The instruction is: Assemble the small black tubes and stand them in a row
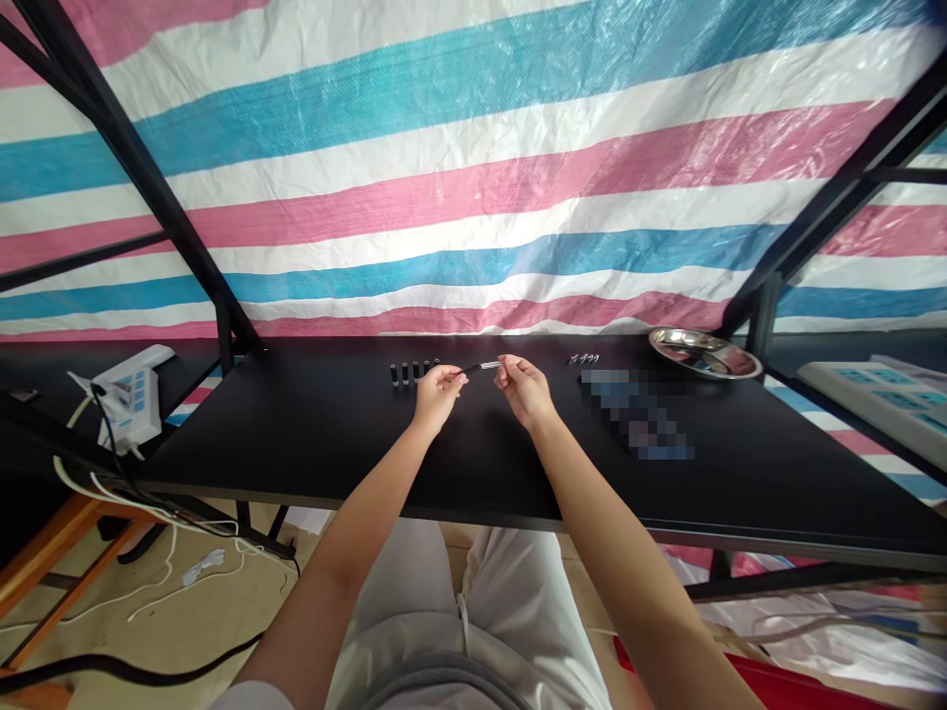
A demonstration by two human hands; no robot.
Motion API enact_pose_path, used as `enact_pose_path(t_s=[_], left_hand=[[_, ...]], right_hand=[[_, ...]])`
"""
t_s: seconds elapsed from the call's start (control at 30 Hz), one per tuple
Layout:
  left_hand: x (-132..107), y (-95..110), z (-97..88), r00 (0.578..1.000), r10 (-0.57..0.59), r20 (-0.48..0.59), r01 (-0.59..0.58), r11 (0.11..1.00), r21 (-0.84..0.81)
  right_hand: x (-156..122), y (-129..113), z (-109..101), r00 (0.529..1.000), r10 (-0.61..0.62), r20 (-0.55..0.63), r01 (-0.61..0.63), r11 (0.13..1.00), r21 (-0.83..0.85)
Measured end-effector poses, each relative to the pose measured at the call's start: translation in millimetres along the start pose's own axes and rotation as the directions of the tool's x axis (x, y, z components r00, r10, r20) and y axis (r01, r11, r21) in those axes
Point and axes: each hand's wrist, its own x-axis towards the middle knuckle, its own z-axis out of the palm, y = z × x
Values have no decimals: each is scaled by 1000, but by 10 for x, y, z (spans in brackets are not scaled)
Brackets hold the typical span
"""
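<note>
Both hands are raised a little above a black table (355, 434), near its middle. My left hand (438, 392) is closed in a pinch on the dark end of a thin pen-like rod (480, 367). My right hand (524, 387) is closed in a pinch on the rod's pale, clear end. The rod lies roughly level between the two hands. Just behind the left hand, several small black cylinders (408, 373) stand upright in a row on the table.
A shiny metal dish (702, 352) sits at the back right, with a few small metal parts (583, 359) to its left. White power strips lie at left (133, 387) and right (880, 394). A striped tarp hangs behind; black frame bars rise on both sides.
</note>
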Motion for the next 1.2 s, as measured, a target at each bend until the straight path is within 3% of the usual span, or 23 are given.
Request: enact_pose_path(t_s=[0.13, 0.43, 0.63, 0.8, 0.9, 1.0, 1.1, 1.2], left_hand=[[11, -13, -3, 1000, 5, -24, -5, 1000, 8], [6, -13, -5, 1000, 3, -8, -3, 1000, 0], [9, -72, 3, 996, 77, 46, -79, 996, 44], [23, -40, -27, 996, 85, -13, -85, 995, 51], [24, -17, -48, 993, 107, -42, -106, 994, 34], [16, -16, -54, 991, 131, 7, -131, 991, 40], [15, -23, -56, 988, 145, 44, -147, 988, 53], [43, -22, -78, 986, 141, -85, -139, 990, 39]], right_hand=[[7, -3, -11, 999, -14, -36, 14, 1000, 1], [-10, -9, 8, 1000, -7, 14, 8, 996, -90], [-84, 8, 73, 986, 52, 161, -4, 959, -284], [-120, 61, 93, 973, -25, 228, 150, 822, -549], [-154, 60, 111, 940, -64, 335, 292, 657, -695], [-179, 72, 132, 903, -56, 426, 392, 516, -762], [-154, 148, 137, 916, -63, 397, 379, 458, -804], [-63, 267, 127, 953, -44, 301, 290, 426, -857]])
